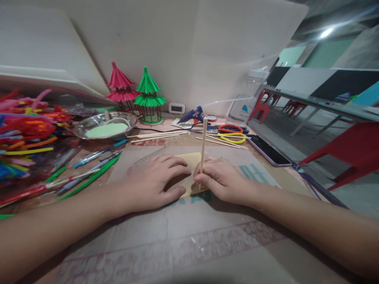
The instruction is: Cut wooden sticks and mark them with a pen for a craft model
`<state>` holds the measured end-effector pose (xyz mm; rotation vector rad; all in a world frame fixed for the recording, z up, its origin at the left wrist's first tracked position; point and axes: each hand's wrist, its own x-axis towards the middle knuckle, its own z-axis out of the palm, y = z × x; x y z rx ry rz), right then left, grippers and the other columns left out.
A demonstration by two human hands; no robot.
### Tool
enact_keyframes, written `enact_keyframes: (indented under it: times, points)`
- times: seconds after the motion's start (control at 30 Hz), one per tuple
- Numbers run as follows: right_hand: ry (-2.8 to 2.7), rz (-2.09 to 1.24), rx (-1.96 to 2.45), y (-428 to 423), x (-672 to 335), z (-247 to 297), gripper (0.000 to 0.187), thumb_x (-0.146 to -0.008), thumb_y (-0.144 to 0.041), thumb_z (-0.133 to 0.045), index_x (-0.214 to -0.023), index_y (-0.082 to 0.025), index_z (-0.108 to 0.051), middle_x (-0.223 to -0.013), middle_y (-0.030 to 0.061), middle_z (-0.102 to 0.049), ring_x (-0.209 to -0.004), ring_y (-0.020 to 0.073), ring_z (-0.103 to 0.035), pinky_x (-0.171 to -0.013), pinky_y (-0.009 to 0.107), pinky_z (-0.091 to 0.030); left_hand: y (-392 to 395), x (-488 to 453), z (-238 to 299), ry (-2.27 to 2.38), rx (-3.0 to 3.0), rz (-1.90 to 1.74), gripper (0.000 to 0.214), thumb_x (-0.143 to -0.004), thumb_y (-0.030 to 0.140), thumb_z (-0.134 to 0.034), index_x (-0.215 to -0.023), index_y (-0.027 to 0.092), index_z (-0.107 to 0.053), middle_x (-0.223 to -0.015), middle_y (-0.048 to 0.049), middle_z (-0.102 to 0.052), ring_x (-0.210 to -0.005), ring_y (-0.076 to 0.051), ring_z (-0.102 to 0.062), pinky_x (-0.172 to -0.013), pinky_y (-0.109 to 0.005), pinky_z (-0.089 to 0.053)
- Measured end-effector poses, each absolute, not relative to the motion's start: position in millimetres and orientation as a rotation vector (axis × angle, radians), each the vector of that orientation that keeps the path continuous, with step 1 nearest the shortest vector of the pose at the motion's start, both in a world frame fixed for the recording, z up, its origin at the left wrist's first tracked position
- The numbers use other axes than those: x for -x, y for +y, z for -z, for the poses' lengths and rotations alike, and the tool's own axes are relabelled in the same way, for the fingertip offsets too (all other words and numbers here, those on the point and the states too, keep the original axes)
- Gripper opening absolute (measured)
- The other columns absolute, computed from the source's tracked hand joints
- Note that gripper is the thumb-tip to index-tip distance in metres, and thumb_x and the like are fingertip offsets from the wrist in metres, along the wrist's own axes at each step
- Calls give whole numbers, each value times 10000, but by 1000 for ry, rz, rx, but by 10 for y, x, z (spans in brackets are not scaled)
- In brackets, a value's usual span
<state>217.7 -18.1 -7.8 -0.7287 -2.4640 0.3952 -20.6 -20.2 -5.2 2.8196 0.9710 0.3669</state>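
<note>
Stick (203, 144) pinched upright in closed fingers of right hand (225, 181), long axis near vertical, lower end on tan sheet (189, 159), left hand (154, 183) flat just beside, fingers spread, pressing sheet.

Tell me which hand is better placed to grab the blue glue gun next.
Left, probably. The left hand lies flat on the tan card with nothing gripped, while the right hand pinches the upright wooden stick. The glue gun lies behind both, about midway.

Left hand (154, 182) flat, palm down, fingers pointing forward, right hand (222, 179) just beside it, curled, fingertips pinched together
</note>
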Motion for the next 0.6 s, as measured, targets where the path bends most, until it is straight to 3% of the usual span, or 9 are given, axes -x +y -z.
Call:
enact_keyframes:
  times: [0.6]
  points:
    - [-2474,-260,702,-134,-2223,115,340,-1032,-272,-388,-780,-185,-598,-732,69,-695,-713,202,-604,-784,357,-466,-200,201,55,1012,-2826,-321,372,-945,430,-533,-1246,245,-647,-1341,-63,-616,-1209,-281,-546,-1036,-464,-420]
